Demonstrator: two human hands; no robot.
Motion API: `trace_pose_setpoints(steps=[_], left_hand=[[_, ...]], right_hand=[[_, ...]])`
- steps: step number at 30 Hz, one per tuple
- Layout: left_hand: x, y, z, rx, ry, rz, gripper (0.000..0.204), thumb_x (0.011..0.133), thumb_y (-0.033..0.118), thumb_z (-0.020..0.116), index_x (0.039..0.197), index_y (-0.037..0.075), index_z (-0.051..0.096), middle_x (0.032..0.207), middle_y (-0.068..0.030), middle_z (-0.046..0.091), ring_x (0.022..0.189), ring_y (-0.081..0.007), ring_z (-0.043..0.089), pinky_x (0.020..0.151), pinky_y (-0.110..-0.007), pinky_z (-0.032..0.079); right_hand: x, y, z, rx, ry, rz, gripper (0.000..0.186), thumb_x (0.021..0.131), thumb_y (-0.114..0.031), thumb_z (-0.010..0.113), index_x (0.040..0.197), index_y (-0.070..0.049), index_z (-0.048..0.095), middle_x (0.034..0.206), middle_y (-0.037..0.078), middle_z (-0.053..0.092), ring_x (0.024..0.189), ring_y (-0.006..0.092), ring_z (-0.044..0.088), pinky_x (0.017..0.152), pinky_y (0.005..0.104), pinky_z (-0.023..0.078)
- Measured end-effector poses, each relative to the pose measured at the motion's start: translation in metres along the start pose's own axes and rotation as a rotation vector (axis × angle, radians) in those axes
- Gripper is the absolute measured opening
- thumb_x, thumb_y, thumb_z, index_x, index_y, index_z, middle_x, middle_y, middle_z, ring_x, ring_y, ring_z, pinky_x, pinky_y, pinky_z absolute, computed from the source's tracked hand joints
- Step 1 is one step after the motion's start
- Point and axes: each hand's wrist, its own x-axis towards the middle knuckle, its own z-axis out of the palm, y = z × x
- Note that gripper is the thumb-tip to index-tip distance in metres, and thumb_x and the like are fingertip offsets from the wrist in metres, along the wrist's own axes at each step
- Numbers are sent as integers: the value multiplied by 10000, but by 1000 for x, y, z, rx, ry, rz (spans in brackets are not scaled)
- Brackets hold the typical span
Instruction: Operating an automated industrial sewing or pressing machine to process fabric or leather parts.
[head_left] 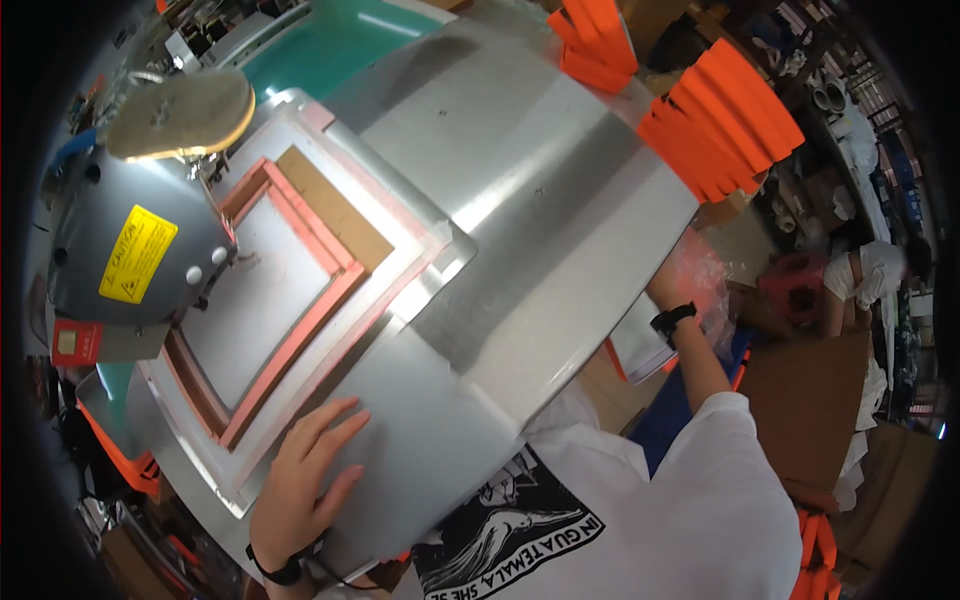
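My left hand [305,480], a dark band at its wrist, is held with fingers apart beside a rectangular frame with a reddish-pink raised border [295,375]. Nothing shows in its fingers, and the grey metal worktop [430,410] lies under them. My right hand [662,288] reaches down past the right edge of the worktop, its fingers out of sight. Close to it are a crumpled clear plastic bag [712,275] and a white stack of flat sheets [640,340]. Whether it grips either of them cannot be seen.
A dark grey machine head [130,240] with a yellow label overhangs the frame at left, below a rounded flat pad [180,112]. Orange folded pieces [720,120] hang over the far right corner. Another person [865,280] is at the right, behind a brown cardboard box [805,410].
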Motion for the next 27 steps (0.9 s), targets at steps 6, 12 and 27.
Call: trace_pose_setpoints(steps=[6,12,27], left_hand=[[-20,5,-10,14,65,-30,496,780,12,611,1269,44,533,1315,-163,508,1168,-363,517,969,-378,415],[-19,-8,-10,-53,29,54,481,787,5,599,1263,38,535,1293,-158,528,1154,-343,532,956,-367,421],[-29,7,-15,-47,17,-22,509,743,25,645,1241,46,547,1292,-158,523,1147,-361,518,960,-393,416]], right_hand=[[10,-10,2,-325,-103,-184,262,797,-146,573,1034,-65,647,1142,136,582,1150,330,464,994,523,288],[26,-9,15,-271,-224,-211,241,793,-117,576,1013,-50,647,1131,142,584,1160,340,459,1014,519,284],[-34,18,-81,173,218,143,289,741,-31,569,1018,-27,652,1087,143,644,1101,298,566,1032,399,341]])
